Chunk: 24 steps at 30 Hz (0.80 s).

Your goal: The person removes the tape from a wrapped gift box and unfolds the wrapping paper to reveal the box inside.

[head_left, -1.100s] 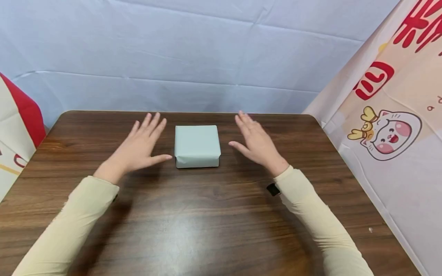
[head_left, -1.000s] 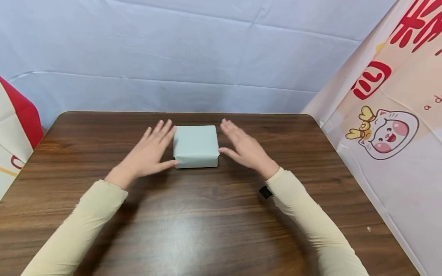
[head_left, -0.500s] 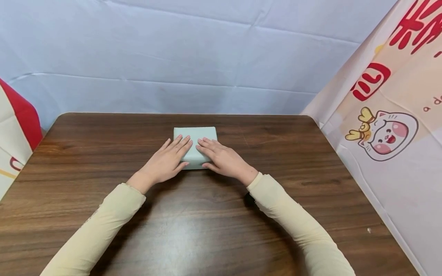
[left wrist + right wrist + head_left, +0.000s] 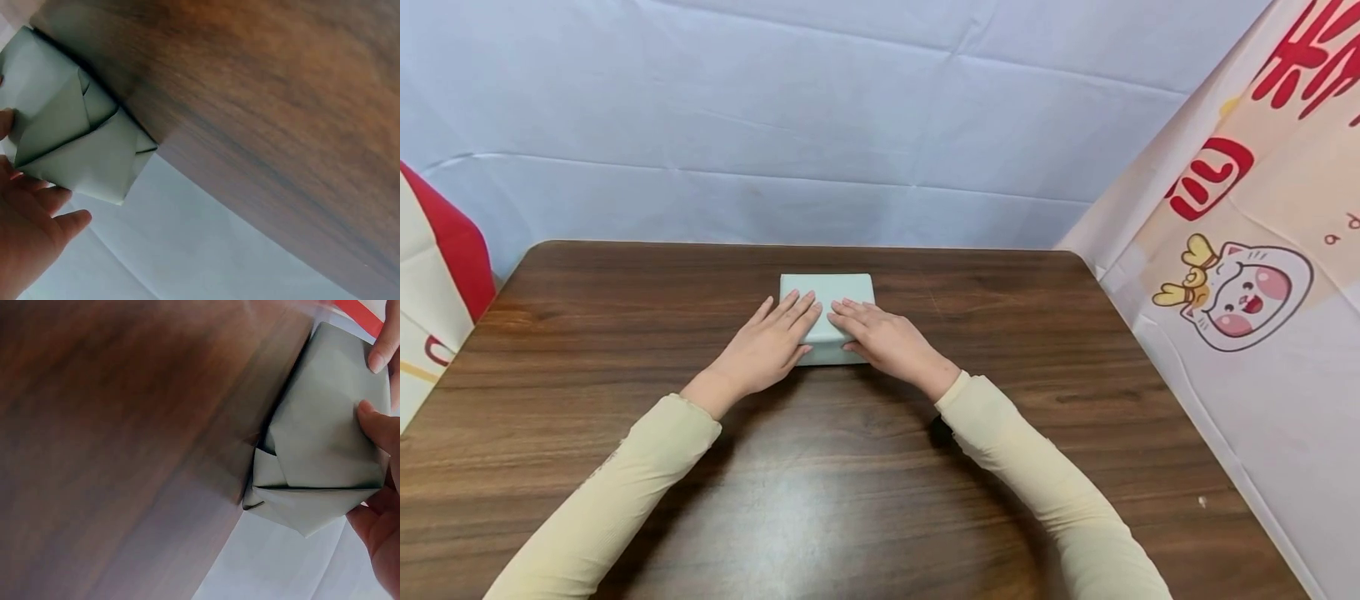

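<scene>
Now the wrapped box [image 4: 825, 335] is touched nr the far edge of the table [image 4: 1037, 317]: on top, L hand [image 4: 763, 346] laid w/ fingers slightly spread, R hand [image 4: 891, 340] w/ fingers close together (both thumbs on the front).

Brown wooden table [image 4: 1000, 333] before a pale, creased cloth backdrop [image 4: 760, 100]

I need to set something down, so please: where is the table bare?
The table is bare in front of the box, between the left sleeve and the right sleeve, and outside each sleeve, save a pale speck at right. Crowded: the box, where the left hand and the right hand rest.
</scene>
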Each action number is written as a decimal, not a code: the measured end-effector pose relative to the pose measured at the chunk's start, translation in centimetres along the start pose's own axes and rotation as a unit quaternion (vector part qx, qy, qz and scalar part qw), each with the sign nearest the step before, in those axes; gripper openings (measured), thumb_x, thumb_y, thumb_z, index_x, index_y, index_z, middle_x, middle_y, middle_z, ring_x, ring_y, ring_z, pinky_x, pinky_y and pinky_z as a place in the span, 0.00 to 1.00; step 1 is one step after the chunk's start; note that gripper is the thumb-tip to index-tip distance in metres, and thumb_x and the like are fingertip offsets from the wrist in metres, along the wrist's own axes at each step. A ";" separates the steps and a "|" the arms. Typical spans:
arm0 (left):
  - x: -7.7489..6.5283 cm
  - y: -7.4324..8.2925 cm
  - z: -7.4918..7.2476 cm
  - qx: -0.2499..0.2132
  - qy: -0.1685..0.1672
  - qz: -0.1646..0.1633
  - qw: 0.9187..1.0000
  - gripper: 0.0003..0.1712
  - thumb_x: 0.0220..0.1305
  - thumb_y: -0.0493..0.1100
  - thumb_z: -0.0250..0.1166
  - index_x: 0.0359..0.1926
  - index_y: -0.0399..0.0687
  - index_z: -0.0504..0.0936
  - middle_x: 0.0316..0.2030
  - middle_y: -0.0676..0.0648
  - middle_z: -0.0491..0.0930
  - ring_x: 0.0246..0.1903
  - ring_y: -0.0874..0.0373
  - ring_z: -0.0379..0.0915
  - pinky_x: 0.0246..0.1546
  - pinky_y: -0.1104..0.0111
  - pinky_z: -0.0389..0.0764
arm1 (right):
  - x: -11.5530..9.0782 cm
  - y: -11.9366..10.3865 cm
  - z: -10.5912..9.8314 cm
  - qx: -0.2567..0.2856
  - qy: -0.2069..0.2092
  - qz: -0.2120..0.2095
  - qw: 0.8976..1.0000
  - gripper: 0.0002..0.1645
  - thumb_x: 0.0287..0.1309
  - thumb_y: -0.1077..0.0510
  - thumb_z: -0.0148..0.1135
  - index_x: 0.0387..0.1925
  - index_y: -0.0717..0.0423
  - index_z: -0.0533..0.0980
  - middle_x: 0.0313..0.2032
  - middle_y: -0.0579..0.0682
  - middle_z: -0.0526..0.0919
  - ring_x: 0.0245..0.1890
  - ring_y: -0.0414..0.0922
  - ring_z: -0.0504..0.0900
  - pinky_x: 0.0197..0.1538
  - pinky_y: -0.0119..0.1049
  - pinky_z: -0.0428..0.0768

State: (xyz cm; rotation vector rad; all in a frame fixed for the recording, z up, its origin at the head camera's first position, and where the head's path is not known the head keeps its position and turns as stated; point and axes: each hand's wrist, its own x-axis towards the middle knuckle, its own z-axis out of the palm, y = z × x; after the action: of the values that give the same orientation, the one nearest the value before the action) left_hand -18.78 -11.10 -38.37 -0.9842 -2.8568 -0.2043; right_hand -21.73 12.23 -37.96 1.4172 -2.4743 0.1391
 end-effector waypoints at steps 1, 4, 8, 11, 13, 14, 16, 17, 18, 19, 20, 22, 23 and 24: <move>0.0 0.1 0.0 0.005 0.006 0.004 1.000 0.36 0.70 0.49 0.55 0.72 0.41 0.54 0.72 0.40 0.49 0.70 0.44 0.42 0.67 0.48 0.45 | 0.0 0.0 0.0 -0.002 -0.003 0.001 1.000 0.30 0.61 0.57 0.62 0.63 0.61 0.68 0.63 0.57 0.69 0.64 0.49 0.67 0.64 0.40 0.63; -0.1 0.4 -0.1 0.028 0.030 0.020 0.999 0.43 0.64 0.54 0.61 0.72 0.40 0.54 0.71 0.39 0.50 0.70 0.43 0.43 0.67 0.48 0.45 | 0.2 0.2 -0.4 0.007 -0.016 0.008 1.000 0.30 0.63 0.57 0.60 0.65 0.60 0.67 0.64 0.57 0.68 0.64 0.49 0.66 0.64 0.41 0.64; -0.1 0.8 0.0 0.078 0.058 0.041 0.994 0.57 0.51 0.62 0.69 0.72 0.40 0.52 0.71 0.39 0.49 0.70 0.44 0.43 0.67 0.48 0.43 | 0.4 0.5 -1.2 0.037 -0.033 0.026 0.998 0.30 0.64 0.57 0.58 0.66 0.59 0.65 0.65 0.56 0.66 0.64 0.50 0.66 0.61 0.43 0.68; -0.1 1.0 0.3 0.120 0.068 0.043 0.990 0.63 0.45 0.65 0.72 0.73 0.40 0.50 0.71 0.39 0.51 0.70 0.45 0.47 0.67 0.48 0.43 | 0.6 0.6 -1.7 0.048 -0.042 0.029 0.998 0.30 0.65 0.57 0.57 0.66 0.60 0.65 0.65 0.56 0.66 0.64 0.50 0.66 0.60 0.44 0.69; 0.0 1.1 0.5 0.142 0.074 0.041 0.986 0.64 0.44 0.64 0.73 0.73 0.40 0.51 0.70 0.39 0.54 0.68 0.46 0.51 0.67 0.48 0.45 | 0.7 0.6 -1.9 0.050 -0.047 0.028 0.997 0.29 0.66 0.57 0.56 0.66 0.60 0.65 0.65 0.57 0.66 0.64 0.51 0.66 0.60 0.44 0.69; 0.0 1.1 0.6 0.153 0.079 0.040 0.984 0.63 0.44 0.62 0.74 0.72 0.40 0.51 0.69 0.39 0.56 0.67 0.46 0.53 0.67 0.48 0.46 | 0.7 0.6 -2.0 0.050 -0.050 0.027 0.997 0.29 0.66 0.57 0.55 0.66 0.61 0.65 0.65 0.57 0.65 0.64 0.51 0.66 0.60 0.44 0.69; 0.1 1.2 0.8 0.166 0.096 0.039 0.981 0.58 0.46 0.57 0.75 0.71 0.40 0.54 0.67 0.38 0.60 0.66 0.46 0.57 0.66 0.49 0.50 | 0.8 0.7 -2.1 0.048 -0.054 0.030 0.997 0.29 0.66 0.57 0.55 0.66 0.61 0.64 0.65 0.57 0.65 0.64 0.50 0.66 0.61 0.44 0.68; 0.2 1.2 0.9 0.169 0.106 0.040 0.979 0.56 0.47 0.54 0.75 0.70 0.40 0.56 0.66 0.38 0.61 0.65 0.46 0.58 0.65 0.49 0.52 | 0.8 0.7 -2.1 0.047 -0.054 0.032 0.997 0.29 0.67 0.57 0.55 0.66 0.61 0.64 0.65 0.57 0.65 0.64 0.50 0.66 0.61 0.43 0.68; 0.2 1.1 0.9 0.170 0.117 0.042 0.978 0.53 0.48 0.52 0.75 0.69 0.39 0.57 0.65 0.38 0.63 0.64 0.46 0.60 0.65 0.50 0.54 | 0.8 0.8 -2.1 0.045 -0.052 0.034 0.997 0.29 0.67 0.56 0.54 0.66 0.60 0.65 0.65 0.57 0.66 0.65 0.50 0.66 0.61 0.43 0.68; 0.3 1.1 0.9 0.168 0.128 0.043 0.976 0.51 0.48 0.49 0.75 0.68 0.39 0.59 0.64 0.37 0.64 0.63 0.45 0.61 0.64 0.50 0.56 | 0.8 0.8 -2.2 0.043 -0.046 0.034 0.997 0.28 0.67 0.56 0.55 0.66 0.61 0.65 0.65 0.57 0.66 0.65 0.49 0.66 0.62 0.42 0.67; 0.4 1.1 0.9 0.164 0.137 0.045 0.976 0.49 0.48 0.48 0.75 0.67 0.38 0.60 0.63 0.37 0.65 0.63 0.45 0.61 0.63 0.50 0.58 | 0.7 0.9 -2.2 0.037 -0.038 0.033 0.998 0.28 0.66 0.55 0.55 0.65 0.61 0.66 0.64 0.57 0.67 0.65 0.49 0.66 0.62 0.42 0.67; 0.4 1.0 0.8 0.154 0.151 0.048 0.975 0.48 0.47 0.46 0.75 0.66 0.37 0.61 0.63 0.37 0.65 0.62 0.45 0.62 0.63 0.51 0.59 | 0.5 1.0 -2.2 0.020 -0.015 0.027 0.999 0.28 0.65 0.54 0.56 0.63 0.61 0.68 0.63 0.57 0.69 0.64 0.49 0.66 0.64 0.41 0.64; 0.4 1.0 0.7 0.149 0.158 0.050 0.975 0.48 0.46 0.46 0.75 0.65 0.36 0.62 0.63 0.36 0.65 0.62 0.45 0.62 0.62 0.51 0.60 | 0.4 1.0 -2.2 0.009 -0.002 0.021 1.000 0.29 0.65 0.53 0.58 0.63 0.62 0.69 0.62 0.57 0.70 0.64 0.49 0.66 0.65 0.41 0.63; 0.4 1.0 0.5 0.145 0.164 0.051 0.974 0.48 0.45 0.46 0.75 0.65 0.36 0.62 0.63 0.36 0.65 0.62 0.45 0.62 0.62 0.51 0.60 | 0.3 1.0 -2.3 -0.002 0.010 0.016 1.000 0.30 0.63 0.51 0.59 0.62 0.62 0.69 0.62 0.57 0.71 0.64 0.49 0.66 0.66 0.41 0.61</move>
State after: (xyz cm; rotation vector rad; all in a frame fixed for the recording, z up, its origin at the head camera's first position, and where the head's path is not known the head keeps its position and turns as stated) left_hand -18.51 -9.99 -38.76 -0.9340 -2.4430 0.0573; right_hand -22.30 13.05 -35.65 1.3691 -2.4806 0.1546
